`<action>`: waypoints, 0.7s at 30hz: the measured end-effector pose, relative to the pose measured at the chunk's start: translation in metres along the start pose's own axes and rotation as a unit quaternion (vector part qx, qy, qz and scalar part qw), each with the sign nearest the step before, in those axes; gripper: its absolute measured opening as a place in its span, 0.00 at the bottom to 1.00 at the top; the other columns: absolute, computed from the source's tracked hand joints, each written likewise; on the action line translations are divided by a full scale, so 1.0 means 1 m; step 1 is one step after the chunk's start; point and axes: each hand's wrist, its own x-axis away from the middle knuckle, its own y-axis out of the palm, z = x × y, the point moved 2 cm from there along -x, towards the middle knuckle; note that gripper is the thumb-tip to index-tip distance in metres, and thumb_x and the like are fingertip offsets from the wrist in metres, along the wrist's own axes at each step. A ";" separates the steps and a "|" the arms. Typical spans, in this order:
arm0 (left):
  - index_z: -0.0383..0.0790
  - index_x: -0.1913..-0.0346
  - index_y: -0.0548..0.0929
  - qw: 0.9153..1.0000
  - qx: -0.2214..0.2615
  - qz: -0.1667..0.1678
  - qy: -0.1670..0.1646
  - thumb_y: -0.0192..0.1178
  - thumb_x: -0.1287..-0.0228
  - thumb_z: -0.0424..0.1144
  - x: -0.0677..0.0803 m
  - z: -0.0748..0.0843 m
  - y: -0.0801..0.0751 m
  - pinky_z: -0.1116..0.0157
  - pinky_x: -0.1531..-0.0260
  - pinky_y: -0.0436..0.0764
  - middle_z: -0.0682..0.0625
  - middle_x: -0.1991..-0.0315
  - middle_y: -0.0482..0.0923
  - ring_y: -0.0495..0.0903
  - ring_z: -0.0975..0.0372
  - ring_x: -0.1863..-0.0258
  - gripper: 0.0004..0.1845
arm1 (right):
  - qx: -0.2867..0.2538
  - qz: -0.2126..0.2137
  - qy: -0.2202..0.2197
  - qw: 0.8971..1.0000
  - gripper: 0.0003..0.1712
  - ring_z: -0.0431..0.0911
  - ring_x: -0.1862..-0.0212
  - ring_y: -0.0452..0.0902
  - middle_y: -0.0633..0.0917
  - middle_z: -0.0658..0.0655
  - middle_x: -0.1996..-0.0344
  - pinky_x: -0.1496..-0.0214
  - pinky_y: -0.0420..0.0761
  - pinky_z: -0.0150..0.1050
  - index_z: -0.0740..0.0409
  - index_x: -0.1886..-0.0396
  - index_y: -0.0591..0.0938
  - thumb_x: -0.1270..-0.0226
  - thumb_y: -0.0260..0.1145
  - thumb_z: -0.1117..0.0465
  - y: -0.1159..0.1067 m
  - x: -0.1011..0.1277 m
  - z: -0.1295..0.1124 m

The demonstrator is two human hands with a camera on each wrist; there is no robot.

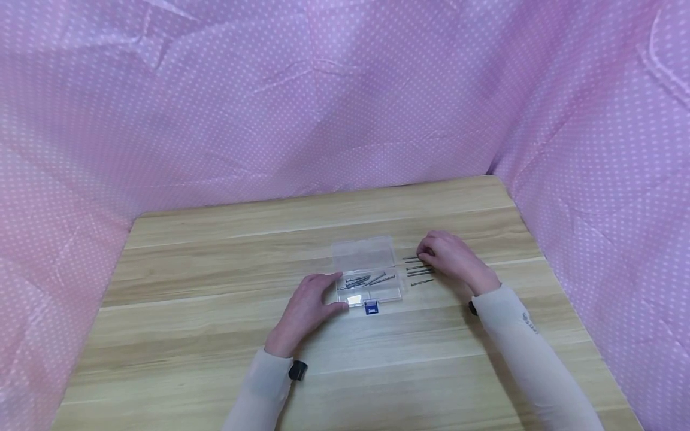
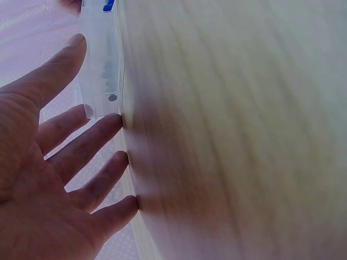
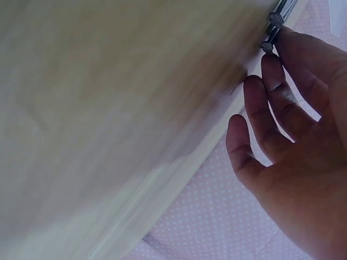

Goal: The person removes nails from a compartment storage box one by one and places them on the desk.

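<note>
In the head view a clear plastic box (image 1: 396, 293) lies with its lid (image 1: 363, 254) laid back on the table, several grey nails (image 1: 356, 282) inside it. My left hand (image 1: 309, 302) rests at its left end, thumb by the front corner, forefinger by the back one. The left wrist view shows that hand (image 2: 49, 146) with fingers spread around the box end (image 2: 100, 70). To the right of the box, several loose nails (image 1: 420, 270) lie in a row. Over the row's far end, my right hand (image 1: 447, 257) pinches a nail, with nail heads (image 3: 275, 20) at the fingertips.
A blue tab (image 1: 371, 307) sits at the box's front edge. The wooden table (image 1: 215, 269) stretches around, bounded by pink dotted cloth (image 1: 269, 108) at the back and sides. Dark bands (image 1: 297, 370) show at the wrists by the light sleeves.
</note>
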 end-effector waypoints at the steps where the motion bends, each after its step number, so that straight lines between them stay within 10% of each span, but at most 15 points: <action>1: 0.44 0.29 0.77 1.000 0.001 0.000 -0.001 0.78 0.43 0.51 0.000 0.000 0.000 0.48 0.28 0.69 0.44 0.37 0.80 0.71 0.47 0.32 0.40 | -0.001 -0.001 0.001 1.000 0.02 0.55 0.52 0.81 0.86 0.55 0.60 0.45 0.81 0.57 0.57 0.61 0.88 0.30 0.70 0.64 0.000 0.000 0.000; 21: 0.44 0.29 0.77 1.000 0.002 0.005 0.001 0.77 0.43 0.51 0.002 -0.001 0.004 0.48 0.28 0.69 0.43 0.36 0.80 0.71 0.47 0.31 0.40 | -0.004 0.043 -0.008 0.999 0.08 0.56 0.49 0.82 0.87 0.59 0.54 0.42 0.80 0.59 0.59 0.55 0.88 0.30 0.71 0.63 -0.004 0.009 -0.012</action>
